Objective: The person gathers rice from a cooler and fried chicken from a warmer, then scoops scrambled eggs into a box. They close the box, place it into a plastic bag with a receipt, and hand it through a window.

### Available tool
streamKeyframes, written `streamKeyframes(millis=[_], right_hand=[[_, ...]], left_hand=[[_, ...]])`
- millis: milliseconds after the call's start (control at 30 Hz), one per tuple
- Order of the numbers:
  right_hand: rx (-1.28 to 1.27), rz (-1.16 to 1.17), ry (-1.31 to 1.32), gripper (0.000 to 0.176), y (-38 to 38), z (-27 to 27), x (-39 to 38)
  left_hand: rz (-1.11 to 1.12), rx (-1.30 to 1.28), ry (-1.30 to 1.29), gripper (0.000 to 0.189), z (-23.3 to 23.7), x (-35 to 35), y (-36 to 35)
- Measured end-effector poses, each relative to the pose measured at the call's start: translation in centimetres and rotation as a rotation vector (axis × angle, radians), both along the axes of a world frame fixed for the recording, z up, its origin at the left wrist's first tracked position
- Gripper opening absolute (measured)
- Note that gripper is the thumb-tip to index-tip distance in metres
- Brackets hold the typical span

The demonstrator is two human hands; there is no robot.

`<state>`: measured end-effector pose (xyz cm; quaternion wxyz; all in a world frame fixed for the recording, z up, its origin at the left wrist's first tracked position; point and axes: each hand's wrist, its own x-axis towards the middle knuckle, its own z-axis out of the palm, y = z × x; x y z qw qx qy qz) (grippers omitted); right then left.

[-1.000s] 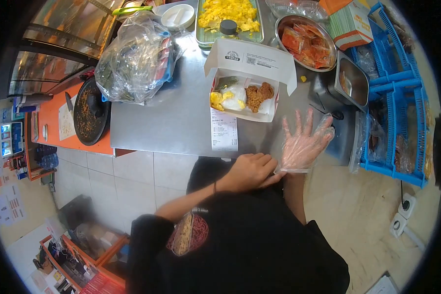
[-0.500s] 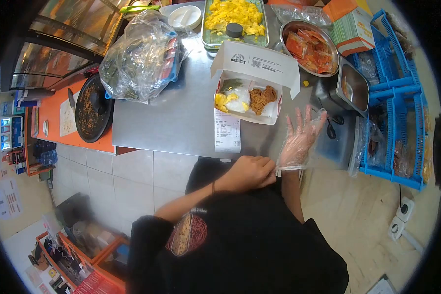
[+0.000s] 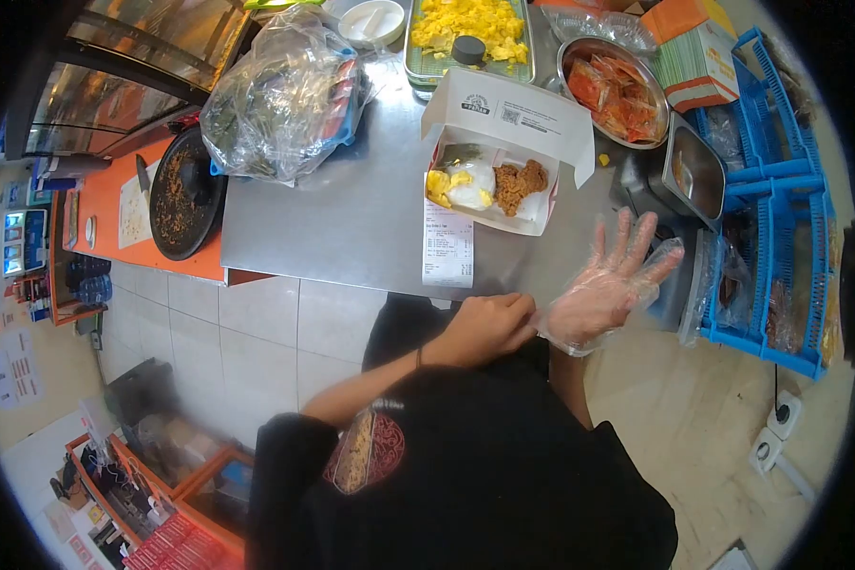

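Observation:
A clear plastic glove [image 3: 579,309] covers my right hand [image 3: 617,275], whose fingers are spread over the counter's front edge. My left hand [image 3: 489,328] is bare and closed, pinching the glove's cuff near the right wrist. Beyond the hands stands an open meal box [image 3: 527,224] with its lid up. White rice [image 3: 470,188], yellow egg pieces [image 3: 438,187] and a piece of fried chicken [image 3: 520,187] lie inside. A printed receipt [image 3: 448,255] rests on the counter in front of the box.
Behind the box are a tray of yellow egg [image 3: 470,21] and a steel bowl of red sachets [image 3: 615,95]. Blue racks [image 3: 769,275] and a metal container [image 3: 695,171] stand to the right. To the left are a plastic-bagged bundle [image 3: 280,104] and a stone mortar [image 3: 188,190].
My gloved right hand has moved right and tilted, its fingers still spread. The left hand keeps its pinch on the cuff. The whole view has shifted slightly.

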<state>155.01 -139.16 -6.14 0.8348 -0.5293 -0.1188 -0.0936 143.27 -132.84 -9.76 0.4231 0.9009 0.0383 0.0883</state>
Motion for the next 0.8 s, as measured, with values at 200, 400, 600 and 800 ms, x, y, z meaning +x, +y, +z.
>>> streamKeyframes(millis=[200,400,600,800], right_hand=[[-0.032,-0.056,-0.096,0.098,-0.1,0.7,-0.1],[-0.075,-0.086,-0.112,0.097,-0.2,0.7,0.0],[-0.146,-0.057,-0.177,0.095,-0.8,-0.9,0.6],[-0.207,0.160,-0.013,0.095,3.1,0.4,-0.7]], left_hand=[[-0.080,-0.028,-0.056,0.020,-0.5,0.0,-0.3],[-0.270,-0.038,-0.050,0.022,-1.2,-0.2,-0.8],[-0.071,-0.178,0.027,0.035,1.8,0.1,0.2],[0.146,-0.079,-0.143,0.062,0.2,-1.1,0.7]])
